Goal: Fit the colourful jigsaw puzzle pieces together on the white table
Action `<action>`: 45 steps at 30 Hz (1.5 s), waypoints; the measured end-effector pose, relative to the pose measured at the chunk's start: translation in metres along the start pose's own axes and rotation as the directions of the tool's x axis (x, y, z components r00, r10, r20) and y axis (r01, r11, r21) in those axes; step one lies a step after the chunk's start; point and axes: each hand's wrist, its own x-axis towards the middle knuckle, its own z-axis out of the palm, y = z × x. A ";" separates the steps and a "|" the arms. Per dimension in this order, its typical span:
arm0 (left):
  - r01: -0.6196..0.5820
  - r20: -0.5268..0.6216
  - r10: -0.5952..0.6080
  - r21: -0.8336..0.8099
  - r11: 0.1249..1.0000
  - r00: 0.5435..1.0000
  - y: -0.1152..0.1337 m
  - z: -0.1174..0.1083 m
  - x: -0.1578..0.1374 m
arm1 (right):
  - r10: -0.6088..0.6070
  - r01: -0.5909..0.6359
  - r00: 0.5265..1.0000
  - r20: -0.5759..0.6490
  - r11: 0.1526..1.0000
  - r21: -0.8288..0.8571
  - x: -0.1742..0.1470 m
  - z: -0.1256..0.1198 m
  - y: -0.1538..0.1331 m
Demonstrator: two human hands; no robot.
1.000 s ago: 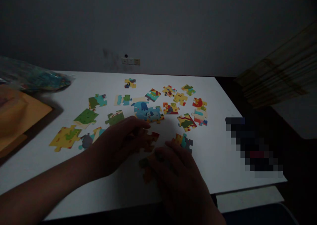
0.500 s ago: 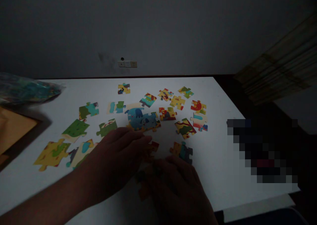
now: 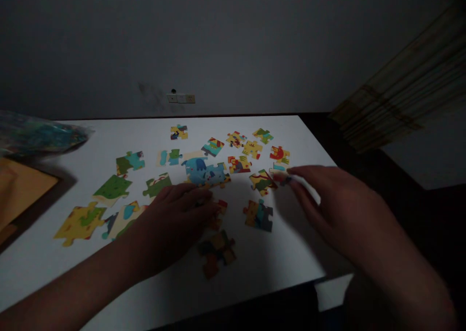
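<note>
Low over the table, my left hand [image 3: 178,217] is curled, its fingers close together at the left edge of a red and yellow puzzle piece [image 3: 219,210]; its thumb is hidden. My right hand [image 3: 329,200] reaches in from the right, thumb and forefinger pinching the edge of a cream, light-blue and red puzzle piece [image 3: 278,168]. Just left of that lies a green, yellow and dark-red piece [image 3: 262,182]. Joined pieces showing blue elephants [image 3: 206,172] lie beyond my left hand. Nearer me is a dark, orange and yellow piece [image 3: 217,253].
More loose puzzle pieces [image 3: 82,220] spread over the white table [image 3: 291,243]. On the left are an orange-yellow sheet or envelope [image 3: 25,190] and a clear plastic bag [image 3: 43,134] with bluish contents. A wall with sockets [image 3: 181,98] stands behind; a curtain [image 3: 396,88] hangs at right.
My right hand has moved from the near middle to the right and onto the cream and blue piece, uncovering the dark-orange piece. My left hand has stayed about where it was.
</note>
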 end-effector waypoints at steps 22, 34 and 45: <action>0.031 0.093 -0.026 -0.059 0.998 0.995 0.002 -0.006 0.001 | 0.221 -0.246 0.968 0.114 0.921 0.301 0.110 0.062 0.074; 0.033 0.077 -0.027 -0.084 0.996 0.997 0.001 -0.007 0.003 | 0.303 -0.244 0.948 -0.099 0.891 0.383 0.110 0.064 0.073; 0.025 0.065 -0.019 -0.092 0.995 0.998 0.001 -0.007 0.001 | 0.177 -0.178 0.984 0.014 0.976 0.122 0.110 0.071 0.079</action>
